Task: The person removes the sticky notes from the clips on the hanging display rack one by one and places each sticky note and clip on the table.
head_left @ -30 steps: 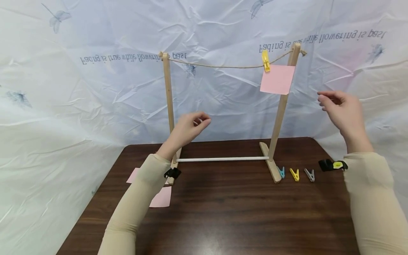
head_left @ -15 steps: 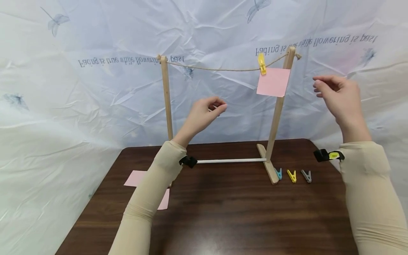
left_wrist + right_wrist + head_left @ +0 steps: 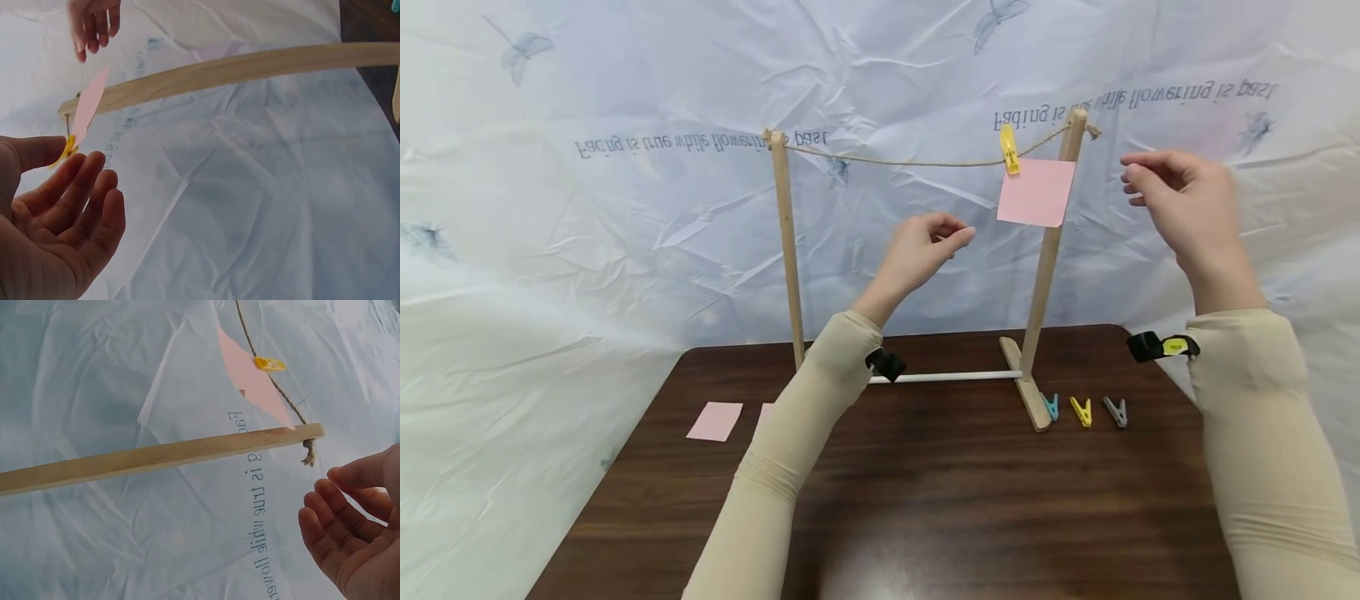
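A pink paper square [image 3: 1037, 193] hangs from a twine line [image 3: 895, 162], held at its upper left corner by a yellow clothespin [image 3: 1010, 151]. My left hand [image 3: 922, 250] is raised in front of the line, left of and below the paper, its fingers loosely bent with nothing between them. In the left wrist view the clothespin [image 3: 67, 150] shows beyond the gap between thumb and fingers. To the right of the right wooden post [image 3: 1049, 258], my right hand [image 3: 1191, 200] is in the air, fingers relaxed and holding nothing. The right wrist view has the knotted twine end [image 3: 309, 452] near its fingertips.
On the brown table [image 3: 970, 500] at right lie a blue clothespin [image 3: 1051, 407], a yellow one and a grey clothespin [image 3: 1117, 412]. A pink paper [image 3: 715, 422] lies at left, another partly behind my left sleeve [image 3: 797, 442]. A white rod [image 3: 955, 377] joins the posts low down.
My left hand has moved right and up toward the hanging paper. My right hand has risen and shifted slightly left. The paper and clothespin still hang on the line.
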Demonstrator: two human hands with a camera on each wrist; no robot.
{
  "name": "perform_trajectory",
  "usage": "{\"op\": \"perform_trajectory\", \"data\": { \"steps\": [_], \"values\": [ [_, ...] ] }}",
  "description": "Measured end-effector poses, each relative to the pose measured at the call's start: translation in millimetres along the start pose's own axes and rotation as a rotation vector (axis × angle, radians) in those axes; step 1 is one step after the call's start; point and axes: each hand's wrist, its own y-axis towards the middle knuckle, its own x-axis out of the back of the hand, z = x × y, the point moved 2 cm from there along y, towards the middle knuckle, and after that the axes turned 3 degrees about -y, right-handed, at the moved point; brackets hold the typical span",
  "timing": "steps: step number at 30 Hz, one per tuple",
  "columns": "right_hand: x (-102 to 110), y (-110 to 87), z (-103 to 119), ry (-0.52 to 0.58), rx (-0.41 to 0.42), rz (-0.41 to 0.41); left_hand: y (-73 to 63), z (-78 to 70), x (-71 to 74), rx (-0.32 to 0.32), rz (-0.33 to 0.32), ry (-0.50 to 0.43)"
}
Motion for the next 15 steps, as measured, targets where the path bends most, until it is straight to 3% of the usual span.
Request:
{"op": "perform_trajectory", "data": {
  "steps": [10, 15],
  "values": [
    [-8, 7.6, 14, -0.011, -0.006, 0.011, 19.7, 7.4, -26.6, 0.134, 0.059, -0.246],
    [-11, 11.4, 21, 0.004, 0.013, 0.017, 27.4, 7.3, -34.0, 0.169, 0.071, -0.366]
  ]
}}
